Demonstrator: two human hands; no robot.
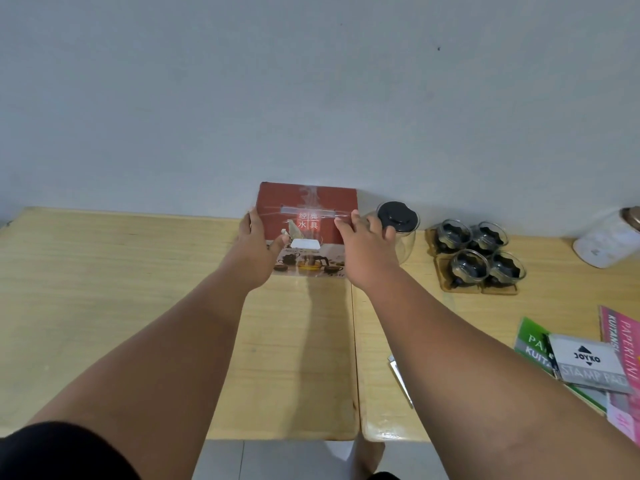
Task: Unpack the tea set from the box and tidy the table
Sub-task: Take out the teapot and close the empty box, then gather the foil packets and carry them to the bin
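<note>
A red tea set box [308,206] with a printed picture of a teapot stands at the back of the wooden table [121,289], against the wall, its top taped shut. My left hand [258,244] presses on its left side and my right hand [363,247] on its right side, so both hold the box. Right behind my right hand stands a glass teapot [398,223] with a black lid. Further right, several glass cups [479,254] with dark handles sit on amber coasters.
A white jar [607,239] with a brown lid lies at the far right by the wall. A grey stamp pad box [588,362] rests on green and pink receipt books [620,337] at the right edge. A seam [355,358] joins two tabletops.
</note>
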